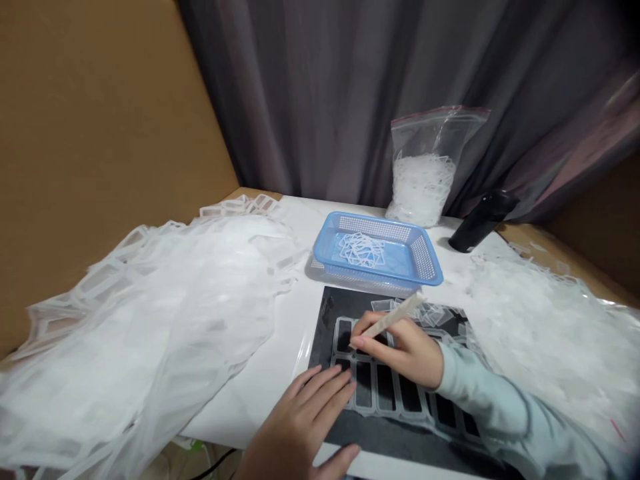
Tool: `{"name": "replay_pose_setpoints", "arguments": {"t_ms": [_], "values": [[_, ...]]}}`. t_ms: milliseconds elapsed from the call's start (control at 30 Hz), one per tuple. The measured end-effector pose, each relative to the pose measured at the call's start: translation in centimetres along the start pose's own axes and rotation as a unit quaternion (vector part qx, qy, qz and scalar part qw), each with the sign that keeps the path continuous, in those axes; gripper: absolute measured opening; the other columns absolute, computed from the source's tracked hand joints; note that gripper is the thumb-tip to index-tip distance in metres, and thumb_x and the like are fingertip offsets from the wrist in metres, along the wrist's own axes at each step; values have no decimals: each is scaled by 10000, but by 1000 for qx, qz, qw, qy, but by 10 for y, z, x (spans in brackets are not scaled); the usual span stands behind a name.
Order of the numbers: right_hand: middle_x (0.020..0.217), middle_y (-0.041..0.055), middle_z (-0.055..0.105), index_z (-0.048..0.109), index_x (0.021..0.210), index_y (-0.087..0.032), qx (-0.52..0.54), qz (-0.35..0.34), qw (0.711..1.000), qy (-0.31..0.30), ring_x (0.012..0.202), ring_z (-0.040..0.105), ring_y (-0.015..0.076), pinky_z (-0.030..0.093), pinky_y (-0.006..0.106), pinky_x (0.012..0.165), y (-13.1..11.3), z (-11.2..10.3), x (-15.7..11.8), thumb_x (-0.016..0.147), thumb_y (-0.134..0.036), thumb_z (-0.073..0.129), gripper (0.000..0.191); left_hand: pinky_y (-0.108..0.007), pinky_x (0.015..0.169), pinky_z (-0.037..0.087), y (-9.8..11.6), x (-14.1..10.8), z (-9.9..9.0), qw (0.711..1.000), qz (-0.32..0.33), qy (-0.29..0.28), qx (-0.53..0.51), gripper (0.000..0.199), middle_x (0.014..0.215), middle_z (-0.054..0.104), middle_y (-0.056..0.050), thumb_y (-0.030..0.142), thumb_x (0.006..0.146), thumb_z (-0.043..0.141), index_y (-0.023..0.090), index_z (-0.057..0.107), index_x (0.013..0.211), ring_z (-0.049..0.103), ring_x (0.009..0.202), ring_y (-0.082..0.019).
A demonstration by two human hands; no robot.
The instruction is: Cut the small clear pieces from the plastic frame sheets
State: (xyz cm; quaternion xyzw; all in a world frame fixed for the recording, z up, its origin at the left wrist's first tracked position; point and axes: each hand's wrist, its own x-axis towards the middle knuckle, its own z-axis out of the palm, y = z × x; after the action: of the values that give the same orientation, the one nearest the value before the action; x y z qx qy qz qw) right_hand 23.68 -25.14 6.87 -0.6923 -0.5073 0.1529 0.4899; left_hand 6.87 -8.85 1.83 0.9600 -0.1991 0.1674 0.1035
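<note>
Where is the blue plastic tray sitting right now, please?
In the head view, the blue perforated plastic tray sits on the white tabletop, just beyond the black mat, with the plastic bag of white cut-outs behind it to the right.

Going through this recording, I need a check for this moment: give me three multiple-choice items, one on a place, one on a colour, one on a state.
1. Where is the zip bag of white plastic pieces?
A) Inside the blue basket
B) Behind the basket, towards its right end
C) Under the black mat

2. What colour is the sleeve on the right arm?
A) Red
B) Black
C) Pale blue

3. What is the left hand doing?
A) Lifting the basket
B) Pressing on the bag
C) Resting with its fingers on the plastic grid

1 B: the bag stands beyond the basket.
2 C: the sleeve shows light blue.
3 C: the fingers lie spread at the grid, while the right hand holds a pale stick.
</note>
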Motion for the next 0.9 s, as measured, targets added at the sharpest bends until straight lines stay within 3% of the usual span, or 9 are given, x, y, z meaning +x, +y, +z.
{"name": "replay_pose_setpoints", "arguments": {"t_ms": [233, 367, 667, 767, 900], "values": [[771, 35, 611, 614, 840, -148, 26, -4, 999, 44, 730, 593, 145, 467, 258, 707, 34, 28, -9, 998, -271, 510, 226, -426, 967, 541, -1, 0, 0, 999, -33, -29, -14, 754, 1409, 522, -36, 308, 723, 720, 200, 436, 1414, 540, 1235, -268], [778, 39, 618, 617, 836, -151, 31, -3, 998, 49, 736, 595, 148, 469, 262, 712, 36, 28, -11, 999, -282, 512, 234, -416, 952, 549, 2, 1, 2, 996, -83, -16, -27, 818, 1388, 534, -97, 317, 685, 754, 184, 414, 1416, 563, 1201, -277], [832, 60, 647, 603, 908, -160, -32, -61, 997, 20, 791, 611, 165, 491, 293, 750, 35, 30, -12, 1019, -272, 483, 198, -440, 927, 555, 2, 5, 1, 997, -75, -17, -1, 830, 1354, 565, -110, 359, 690, 755, 153, 400, 1411, 597, 1148, -284], [928, 89, 672, 600, 965, -160, -108, -125, 986, 13, 915, 630, 189, 510, 330, 836, 38, 32, -14, 1032, -259, 452, 191, -438, 896, 563, 2, 5, 3, 998, -67, 1, 7, 794, 1312, 594, -122, 356, 682, 751, 134, 430, 1373, 611, 1118, -287], [1103, 119, 693, 634, 1058, -160, -302, -201, 931, 20, 1105, 614, 262, 505, 428, 937, 43, 37, -20, 1031, -274, 449, 219, -440, 885, 560, 2, 4, 5, 998, -64, 22, -1, 707, 1248, 629, -132, 340, 668, 741, 128, 486, 1292, 624, 1083, -292]]}}
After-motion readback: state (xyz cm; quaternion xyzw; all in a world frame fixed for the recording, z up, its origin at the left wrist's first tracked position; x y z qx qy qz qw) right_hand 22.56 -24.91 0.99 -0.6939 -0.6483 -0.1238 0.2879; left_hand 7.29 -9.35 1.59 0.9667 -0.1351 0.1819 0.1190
